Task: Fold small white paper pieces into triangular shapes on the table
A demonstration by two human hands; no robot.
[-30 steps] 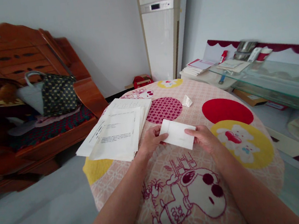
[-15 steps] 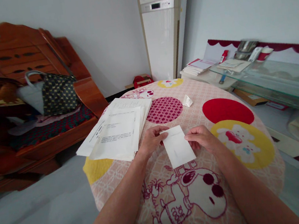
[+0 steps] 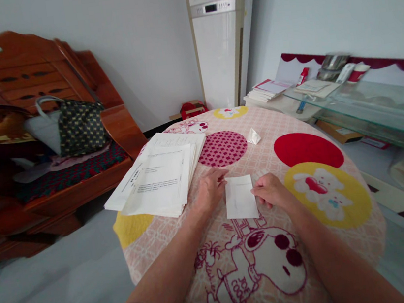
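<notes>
Wooden bench [image 3: 48,57]: at your left, a dark patterned bag [image 3: 81,125] on its seat.
White upright cabinet unit [image 3: 216,50]: beyond the table's far edge.
Round table [image 3: 264,158]: in front of you, under a pink printed cloth.
Paper stack [image 3: 157,182]: on the table, just left of your hands, printed text on top.
Your left hand [image 3: 210,190]: fingers close together by the white sheet's [image 3: 240,198] upper left corner; you cannot tell whether they grip it.
Your right hand [image 3: 271,190]: thumb and fingers pinching the right edge.
White sheet: between your hands, above the printed dog.
Small white paper piece [image 3: 253,137]: farther off, near the checkered circle.
</notes>
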